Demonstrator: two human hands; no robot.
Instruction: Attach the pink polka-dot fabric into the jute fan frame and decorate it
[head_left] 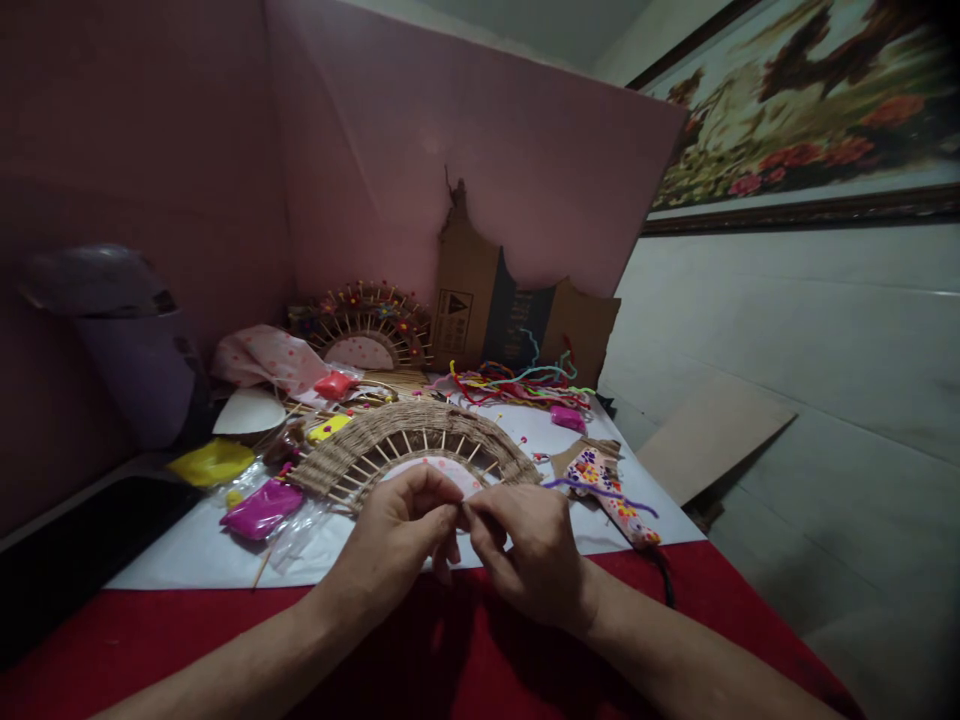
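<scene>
Left hand [409, 525]: fingertips pinched, meeting the right's (cannot tell on what).
Right hand [529, 545]: pinched likewise, contents hidden.
Fan [420, 417]: just beyond both, long axis left to right; left hand nearer its middle.
Purple stem [601, 491]: beyond right hand, rightward.

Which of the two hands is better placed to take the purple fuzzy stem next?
Probably the right hand: the purple fuzzy stem lies on its side, while the left hand is farther away.

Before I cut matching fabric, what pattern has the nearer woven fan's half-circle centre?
Half-circle centre: pale pink with darker pink dots, in the head view.
</scene>
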